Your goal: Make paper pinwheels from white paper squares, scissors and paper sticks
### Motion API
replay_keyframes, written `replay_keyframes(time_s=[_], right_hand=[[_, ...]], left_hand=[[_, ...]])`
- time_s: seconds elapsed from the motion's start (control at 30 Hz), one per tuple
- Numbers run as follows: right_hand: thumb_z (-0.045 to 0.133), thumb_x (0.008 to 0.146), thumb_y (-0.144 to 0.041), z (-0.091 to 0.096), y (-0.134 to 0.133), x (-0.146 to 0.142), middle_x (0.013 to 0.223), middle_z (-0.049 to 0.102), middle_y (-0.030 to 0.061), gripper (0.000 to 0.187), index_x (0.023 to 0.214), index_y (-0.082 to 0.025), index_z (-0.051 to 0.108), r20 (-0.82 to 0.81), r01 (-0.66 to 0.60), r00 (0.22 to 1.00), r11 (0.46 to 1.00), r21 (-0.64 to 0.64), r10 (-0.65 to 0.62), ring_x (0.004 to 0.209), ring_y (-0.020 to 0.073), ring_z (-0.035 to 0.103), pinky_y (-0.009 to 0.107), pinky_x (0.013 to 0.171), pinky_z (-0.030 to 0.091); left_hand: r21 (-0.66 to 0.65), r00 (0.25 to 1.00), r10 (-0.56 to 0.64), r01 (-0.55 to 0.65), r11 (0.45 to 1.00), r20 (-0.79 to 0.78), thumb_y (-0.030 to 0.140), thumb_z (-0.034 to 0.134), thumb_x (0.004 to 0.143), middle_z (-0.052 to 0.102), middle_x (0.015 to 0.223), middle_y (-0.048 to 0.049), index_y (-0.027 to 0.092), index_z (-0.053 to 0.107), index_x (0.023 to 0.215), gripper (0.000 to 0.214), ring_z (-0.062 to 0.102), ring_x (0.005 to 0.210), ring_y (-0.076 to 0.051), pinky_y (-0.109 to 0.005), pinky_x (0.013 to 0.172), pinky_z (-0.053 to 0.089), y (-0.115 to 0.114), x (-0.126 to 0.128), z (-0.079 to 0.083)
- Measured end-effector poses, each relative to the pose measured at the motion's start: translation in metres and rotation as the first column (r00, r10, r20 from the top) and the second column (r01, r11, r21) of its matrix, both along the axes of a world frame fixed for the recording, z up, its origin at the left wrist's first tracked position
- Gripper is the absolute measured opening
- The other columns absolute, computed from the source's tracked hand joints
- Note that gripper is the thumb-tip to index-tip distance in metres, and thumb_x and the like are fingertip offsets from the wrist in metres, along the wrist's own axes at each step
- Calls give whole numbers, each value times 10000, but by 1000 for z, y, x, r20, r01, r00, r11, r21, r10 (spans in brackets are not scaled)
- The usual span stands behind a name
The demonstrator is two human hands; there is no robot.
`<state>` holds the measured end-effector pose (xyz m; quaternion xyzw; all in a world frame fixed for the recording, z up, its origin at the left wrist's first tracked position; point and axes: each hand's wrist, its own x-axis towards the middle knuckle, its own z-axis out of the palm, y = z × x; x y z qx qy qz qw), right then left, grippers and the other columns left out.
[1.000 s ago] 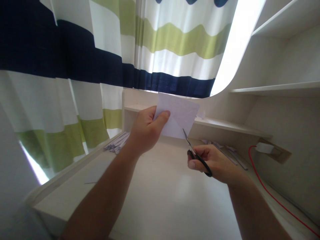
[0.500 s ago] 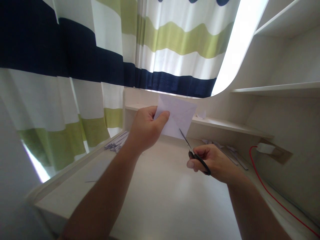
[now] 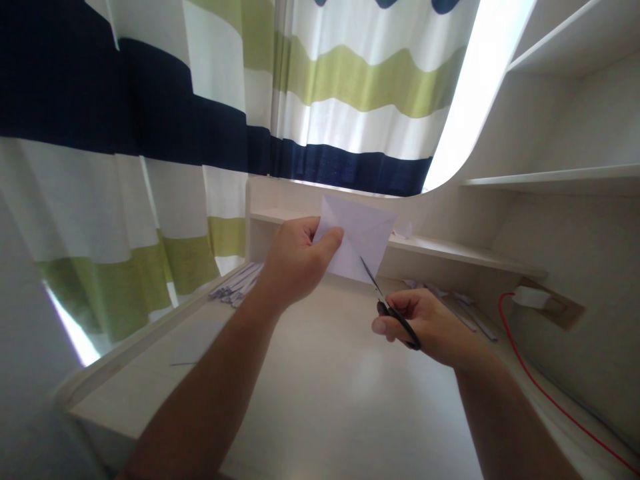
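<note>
Paper sheet (image 3: 360, 230) and scissors (image 3: 377, 289), above desk (image 3: 330, 380), toward far edge.
My left grip (image 3: 300, 257) pinches the sheet's left side; my right grip (image 3: 425, 327) holds the scissors, blades at its lower edge.

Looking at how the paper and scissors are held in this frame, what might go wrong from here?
The scissors in the right hand point up and leftward, toward the thumb of the left hand; a slip might nick it.

The paper is gripped only on its left side, held up above the desk, so its free right side could bend or shift, and any cut might wander.
</note>
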<state>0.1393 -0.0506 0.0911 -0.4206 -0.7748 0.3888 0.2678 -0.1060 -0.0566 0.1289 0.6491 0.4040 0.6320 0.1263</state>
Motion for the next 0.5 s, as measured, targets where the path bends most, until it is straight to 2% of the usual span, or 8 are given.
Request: replay_keyframes(time_s=[0.23,0.5], right_hand=[[866,805,-482,-3,3,0,605,399,-68,461,664,-193,535,-15,-39,999,999,-13,39,577,95,328,280,527,223],[862,810,-481,-2,1,-1,589,443,-61,441,667,-186,567,-5,-39,999,999,-35,39,563,92,353,277,526,234]], left_hand=[[-50,998,-5,2,999,-58,386,655,912,637,646,5,159,707,703,313,565,604,-144,-241,501,352,-1,3,-1],[-75,997,-19,13,997,-81,388,643,908,623,647,7,154,715,720,308,547,595,-134,-242,492,343,0,3,-2]])
